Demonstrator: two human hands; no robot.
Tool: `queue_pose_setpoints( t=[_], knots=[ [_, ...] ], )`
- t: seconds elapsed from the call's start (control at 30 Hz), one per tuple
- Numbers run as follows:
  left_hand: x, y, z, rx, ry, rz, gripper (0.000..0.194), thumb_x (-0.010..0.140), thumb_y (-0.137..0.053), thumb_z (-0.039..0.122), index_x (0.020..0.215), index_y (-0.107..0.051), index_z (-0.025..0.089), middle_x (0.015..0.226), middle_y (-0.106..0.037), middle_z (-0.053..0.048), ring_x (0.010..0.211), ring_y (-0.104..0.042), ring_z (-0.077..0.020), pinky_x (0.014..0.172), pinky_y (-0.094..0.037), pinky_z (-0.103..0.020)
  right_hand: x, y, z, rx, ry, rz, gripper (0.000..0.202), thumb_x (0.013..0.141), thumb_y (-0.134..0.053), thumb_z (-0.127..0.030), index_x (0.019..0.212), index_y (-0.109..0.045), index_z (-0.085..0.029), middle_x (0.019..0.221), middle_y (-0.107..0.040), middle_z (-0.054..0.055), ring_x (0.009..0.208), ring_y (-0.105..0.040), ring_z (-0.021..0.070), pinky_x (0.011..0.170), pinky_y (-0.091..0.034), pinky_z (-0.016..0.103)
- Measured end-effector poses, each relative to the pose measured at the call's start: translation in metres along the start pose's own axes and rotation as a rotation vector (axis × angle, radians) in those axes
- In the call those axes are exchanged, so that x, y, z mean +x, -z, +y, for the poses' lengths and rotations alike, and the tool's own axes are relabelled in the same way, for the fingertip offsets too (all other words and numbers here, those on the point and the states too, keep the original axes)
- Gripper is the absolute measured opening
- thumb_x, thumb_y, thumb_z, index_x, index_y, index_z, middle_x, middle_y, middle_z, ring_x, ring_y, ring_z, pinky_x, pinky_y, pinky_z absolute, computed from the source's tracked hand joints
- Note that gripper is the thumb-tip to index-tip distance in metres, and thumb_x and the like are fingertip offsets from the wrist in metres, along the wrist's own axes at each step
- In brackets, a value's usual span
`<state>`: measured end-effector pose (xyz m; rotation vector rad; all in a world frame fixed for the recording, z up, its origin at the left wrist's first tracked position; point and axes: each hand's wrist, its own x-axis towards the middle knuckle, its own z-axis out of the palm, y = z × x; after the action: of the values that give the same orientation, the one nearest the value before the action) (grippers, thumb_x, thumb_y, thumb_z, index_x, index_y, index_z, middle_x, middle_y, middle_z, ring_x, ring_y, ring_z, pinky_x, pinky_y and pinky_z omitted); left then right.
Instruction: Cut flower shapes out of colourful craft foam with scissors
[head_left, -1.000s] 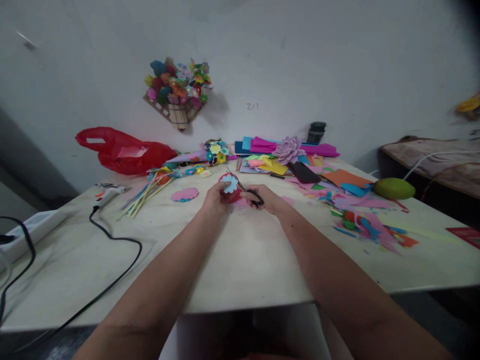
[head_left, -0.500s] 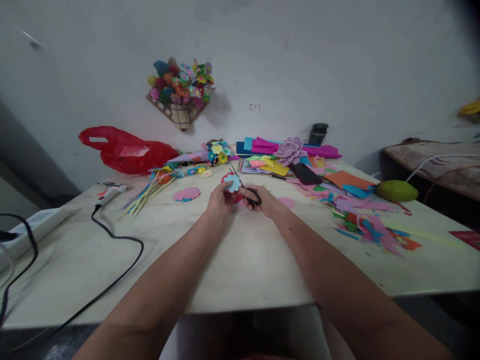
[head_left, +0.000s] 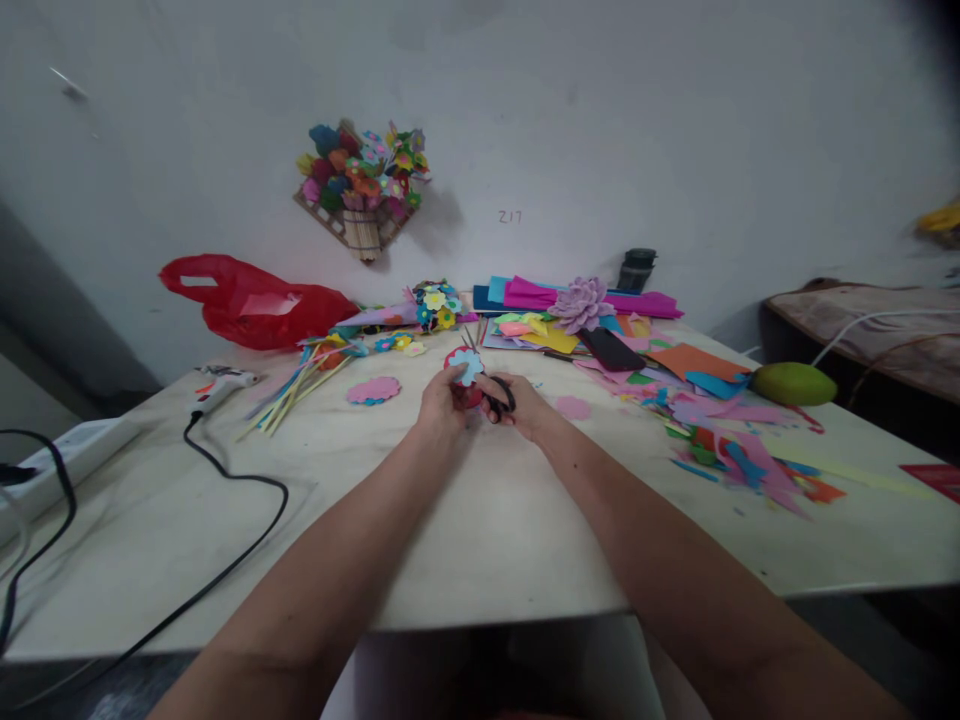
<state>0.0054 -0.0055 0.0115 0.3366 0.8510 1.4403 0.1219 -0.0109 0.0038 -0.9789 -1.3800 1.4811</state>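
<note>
My left hand point(head_left: 444, 400) pinches a light blue flower cutout point(head_left: 468, 367) laid over a red piece point(head_left: 452, 355); the red shows around its edge. My right hand point(head_left: 520, 402) is closed around the black handles of scissors point(head_left: 502, 400). Their blades point away from me, up beside the cutouts; whether the blades touch the red piece is hard to make out. A pink scalloped cutout point(head_left: 375, 389) with blue beneath it lies left of my left hand. To the right of my right hand is another pink cutout point(head_left: 574, 407).
A glue gun point(head_left: 221, 388) with a black cord and a power strip point(head_left: 67, 465) lie at the left. Behind are a red bag point(head_left: 262, 310) and paper flowers point(head_left: 437, 303). Coloured scraps point(head_left: 742, 460), a phone point(head_left: 611, 349) and a green fruit point(head_left: 793, 383) are at the right.
The scissors and my right hand have shifted slightly left and turned a little, uncovering more of the pink cutout on the right. My left hand keeps its hold on the cutouts.
</note>
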Motion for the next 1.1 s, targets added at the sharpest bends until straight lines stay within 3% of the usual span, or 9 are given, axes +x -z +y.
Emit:
queue_pose_setpoints(
  t=[0.33,0.57,0.8,1.1],
  knots=[
    [-0.003,-0.003,0.0,0.031,-0.031,0.052,0.002,0.078,-0.058,0.014,0.077,-0.059,0.015,0.045,-0.054,0.002,0.033,-0.049,-0.0089,0.037,-0.038,-0.018,0.006,-0.004,0.008,-0.024,0.035,0.054,0.029,0.075,-0.07,-0.043,0.072,-0.056,-0.018,0.05,-0.053,-0.003,0.039,-0.046,0.0079,0.034,-0.024,0.019],
    [0.001,-0.001,-0.001,0.031,-0.032,0.015,0.008,0.08,-0.055,0.015,0.082,-0.063,0.012,0.044,-0.054,0.002,0.033,-0.048,-0.0091,0.036,-0.035,-0.019,0.005,-0.01,0.005,-0.034,0.024,0.114,0.027,0.073,-0.072,-0.04,0.07,-0.056,-0.018,0.047,-0.05,-0.004,0.037,-0.042,0.0076,0.038,-0.03,0.021],
    [0.009,0.005,-0.002,0.021,-0.012,-0.011,0.013,0.075,-0.061,0.016,0.087,-0.061,0.014,0.046,-0.055,0.003,0.035,-0.052,-0.0102,0.039,-0.041,-0.019,0.002,-0.011,0.001,-0.044,0.014,0.137,0.029,0.07,-0.077,-0.038,0.069,-0.056,-0.018,0.046,-0.049,-0.005,0.039,-0.042,0.0071,0.04,-0.033,0.02],
    [0.007,0.001,0.0,0.003,-0.014,0.057,0.005,0.075,-0.059,0.011,0.075,-0.056,0.015,0.05,-0.058,0.001,0.036,-0.053,-0.0113,0.041,-0.044,-0.02,0.004,-0.012,0.003,-0.071,0.002,0.171,0.022,0.072,-0.075,-0.032,0.073,-0.059,-0.016,0.044,-0.048,-0.006,0.037,-0.042,0.0067,0.039,-0.034,0.019]
  ],
)
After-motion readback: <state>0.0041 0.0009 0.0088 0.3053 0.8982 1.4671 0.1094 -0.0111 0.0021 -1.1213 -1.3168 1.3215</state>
